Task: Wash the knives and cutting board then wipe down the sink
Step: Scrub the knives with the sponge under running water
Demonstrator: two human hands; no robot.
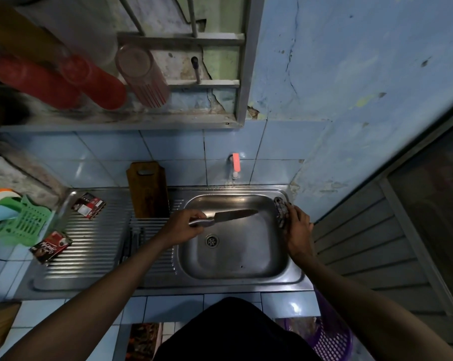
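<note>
My left hand (pixel 184 226) grips the metal handle of a large knife (pixel 234 214), whose blade points right over the steel sink basin (pixel 235 256). My right hand (pixel 297 230) holds a dark patterned cloth (pixel 281 209) on the basin's right rim. A brown wooden cutting board (pixel 147 190) leans upright against the tiled wall behind the drainboard. What looks like another dark knife (pixel 131 243) lies on the drainboard near my left forearm. The tap (pixel 235 165) with a red lever sits on the wall above the basin; no water shows.
Two sachet packets (pixel 88 204) (pixel 50 247) lie on the ribbed drainboard (pixel 95 238). A green plastic basket (pixel 24 222) stands at the left. Red cups (pixel 95 82) rest on a shelf above. A purple basket (pixel 329 340) stands low at the right.
</note>
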